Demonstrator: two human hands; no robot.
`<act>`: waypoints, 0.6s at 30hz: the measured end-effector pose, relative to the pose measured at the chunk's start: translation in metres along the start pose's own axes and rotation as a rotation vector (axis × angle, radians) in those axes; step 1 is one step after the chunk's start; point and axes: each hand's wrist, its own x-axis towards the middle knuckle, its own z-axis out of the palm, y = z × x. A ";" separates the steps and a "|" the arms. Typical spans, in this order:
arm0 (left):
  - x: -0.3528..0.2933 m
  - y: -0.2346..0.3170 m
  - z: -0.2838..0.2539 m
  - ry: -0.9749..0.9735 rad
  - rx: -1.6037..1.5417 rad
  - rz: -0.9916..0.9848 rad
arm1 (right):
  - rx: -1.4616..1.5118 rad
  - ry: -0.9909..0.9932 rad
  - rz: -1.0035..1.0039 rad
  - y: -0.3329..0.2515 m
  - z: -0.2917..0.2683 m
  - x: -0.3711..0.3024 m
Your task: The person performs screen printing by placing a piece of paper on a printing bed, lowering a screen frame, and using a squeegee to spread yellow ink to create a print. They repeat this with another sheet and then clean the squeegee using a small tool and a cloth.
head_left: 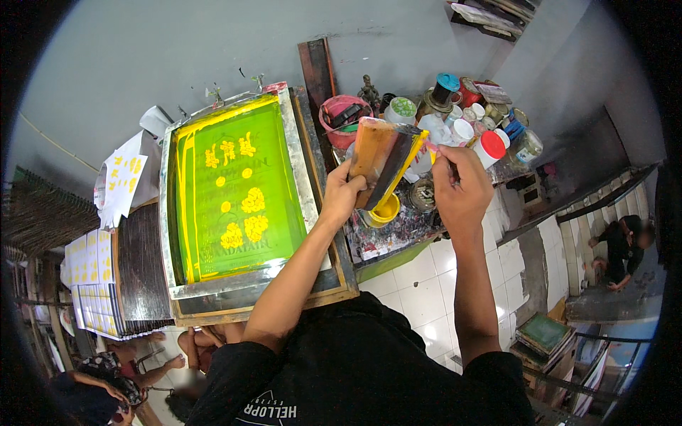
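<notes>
Gripping a flat, orange-brown wooden squeegee with a dark blade (376, 153) near its lower end, the person's left hand (344, 193) holds it raised and tilted over an ink-stained counter (376, 247). The left thumb presses on the face of the wood; the other fingers are mostly hidden behind it. Thick yellow ink coats the long edge of the blade.

The right hand (465, 181) is beside the blade's upper corner, thumb and forefinger pinched together on a small, thin, pinkish-and-yellow piece (430, 146); its exact kind is too small to tell. The remaining right fingers curl toward the palm.

Beneath the squeegee's lower end, partly covered by it, stands a round yellow cup of yellow ink (384, 212). To the left of both hands lies a silver metal-framed screen (295, 149) with green mesh bearing yellow flower-like shapes, resting on a dark board with a wooden edge (213, 307). Beyond the hands, a pink plastic bucket (337, 136) and a white jar with a red lid (490, 147) sit among other containers.
</notes>
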 end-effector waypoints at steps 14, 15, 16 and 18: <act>0.000 -0.002 0.002 0.034 0.004 0.027 | 0.007 0.030 -0.028 0.009 0.008 -0.012; 0.000 -0.002 0.002 0.032 0.006 0.015 | -0.004 0.031 -0.017 0.009 0.008 -0.012; 0.000 -0.003 0.002 0.028 0.011 0.009 | -0.007 0.042 -0.022 0.010 0.007 -0.011; -0.001 -0.004 0.002 0.025 0.005 0.005 | -0.012 0.039 -0.021 0.010 0.006 -0.011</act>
